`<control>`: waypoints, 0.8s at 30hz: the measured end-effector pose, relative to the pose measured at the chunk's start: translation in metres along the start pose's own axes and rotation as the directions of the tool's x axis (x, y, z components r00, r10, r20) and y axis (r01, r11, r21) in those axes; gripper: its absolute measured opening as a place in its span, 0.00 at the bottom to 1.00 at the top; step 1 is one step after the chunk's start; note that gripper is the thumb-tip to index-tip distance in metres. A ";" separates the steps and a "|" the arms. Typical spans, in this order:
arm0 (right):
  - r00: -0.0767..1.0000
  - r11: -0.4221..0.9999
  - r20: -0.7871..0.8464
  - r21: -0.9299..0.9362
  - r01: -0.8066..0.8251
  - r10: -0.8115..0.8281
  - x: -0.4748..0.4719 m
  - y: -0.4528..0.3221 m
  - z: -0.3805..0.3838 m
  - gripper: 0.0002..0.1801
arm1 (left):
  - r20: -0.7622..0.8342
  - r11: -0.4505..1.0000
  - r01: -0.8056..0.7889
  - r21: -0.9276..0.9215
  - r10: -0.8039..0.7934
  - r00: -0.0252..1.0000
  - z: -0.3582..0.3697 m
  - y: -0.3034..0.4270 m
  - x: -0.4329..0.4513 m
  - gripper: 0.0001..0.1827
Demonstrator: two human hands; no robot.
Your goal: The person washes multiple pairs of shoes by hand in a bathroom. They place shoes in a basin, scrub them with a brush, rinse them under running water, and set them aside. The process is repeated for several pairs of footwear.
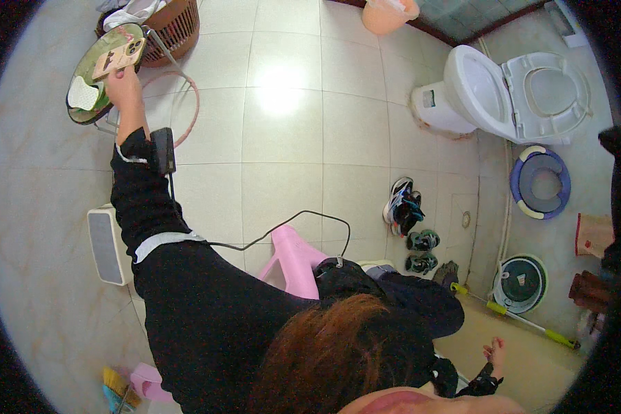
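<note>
My left hand reaches out to the far left and grips a smartphone in a pale case, its camera lenses facing up. The phone is over a green round basin with a dark rim, which sits on a metal stand. A white perforated piece lies in the basin beside my hand. Beside my left forearm is a black box-shaped device; a black cable runs towards my lap. My right hand is at the lower right, fingers slightly curled and apart, with nothing seen in it.
A brown laundry basket stands behind the basin. A white toilet, sneakers, a pink stool, a white heater-like box, an orange bin and a green-and-white mop handle surround me. A broom is at lower left.
</note>
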State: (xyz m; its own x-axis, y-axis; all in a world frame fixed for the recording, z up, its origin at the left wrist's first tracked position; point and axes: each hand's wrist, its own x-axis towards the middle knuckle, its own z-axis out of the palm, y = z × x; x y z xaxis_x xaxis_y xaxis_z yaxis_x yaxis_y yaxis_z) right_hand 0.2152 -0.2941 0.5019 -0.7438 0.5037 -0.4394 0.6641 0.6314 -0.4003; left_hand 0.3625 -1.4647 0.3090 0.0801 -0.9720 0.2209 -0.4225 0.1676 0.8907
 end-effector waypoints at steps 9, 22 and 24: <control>0.999 0.999 0.047 0.042 -0.027 0.025 -0.002 0.032 0.000 0.20 | 0.229 0.854 0.337 -0.396 -0.263 0.937 0.031 -0.020 0.057 0.19; 0.995 0.981 0.067 0.188 0.058 -0.071 0.000 0.194 0.114 0.23 | 0.542 0.927 -0.106 -0.360 0.300 0.785 0.142 0.005 -0.028 0.21; 0.998 0.974 -0.042 0.219 0.057 -0.049 -0.011 0.212 0.152 0.22 | 0.628 0.900 -0.048 -0.434 0.340 0.700 0.182 0.067 -0.120 0.21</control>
State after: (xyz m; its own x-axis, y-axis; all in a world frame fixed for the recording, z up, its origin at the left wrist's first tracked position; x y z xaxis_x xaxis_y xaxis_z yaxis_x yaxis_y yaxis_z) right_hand 0.3756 -0.2553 0.2989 -0.7782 0.4963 -0.3849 0.6208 0.5150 -0.5911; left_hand 0.1604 -1.3666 0.2694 -0.6546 -0.7267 0.2081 0.0081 0.2685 0.9632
